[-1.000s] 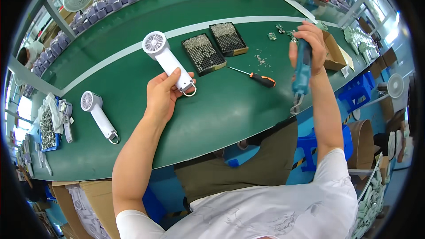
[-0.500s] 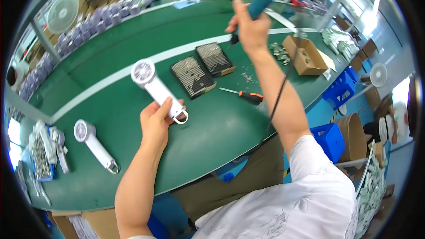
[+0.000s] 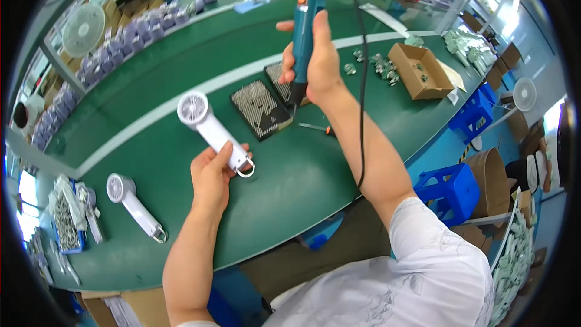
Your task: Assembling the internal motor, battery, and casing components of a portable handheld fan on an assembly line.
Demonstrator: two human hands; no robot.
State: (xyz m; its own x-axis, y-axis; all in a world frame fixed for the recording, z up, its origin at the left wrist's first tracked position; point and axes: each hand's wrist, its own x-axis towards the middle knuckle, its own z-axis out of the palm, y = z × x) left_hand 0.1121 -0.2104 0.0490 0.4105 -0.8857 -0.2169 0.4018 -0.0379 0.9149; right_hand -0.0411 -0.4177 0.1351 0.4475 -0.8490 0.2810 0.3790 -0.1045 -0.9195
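Note:
My left hand (image 3: 209, 175) is closed around the lower handle of a white handheld fan (image 3: 215, 132). The fan's round grille points up and away to the left, and a small loop hangs at its handle end. In my right hand (image 3: 325, 66) is a teal electric screwdriver (image 3: 307, 30), tilted with its bit down beside a black screw tray (image 3: 260, 110) filled with rows of small screws. A second screw tray (image 3: 276, 77) lies behind it, partly covered by the tool and my hand. Another white handheld fan (image 3: 134, 209) lies to the left.
An orange-handled screwdriver (image 3: 312, 126) is partly hidden under my right forearm. Small green parts (image 3: 386, 69) lie beside a cardboard box (image 3: 426, 89). The tool's black cable (image 3: 364, 115) crosses my right arm. A blue bin of metal parts (image 3: 69, 224) stands far left.
My right hand has brought the electric screwdriver left and down, its bit now at the screw trays. The left hand still holds the fan, nearly in place.

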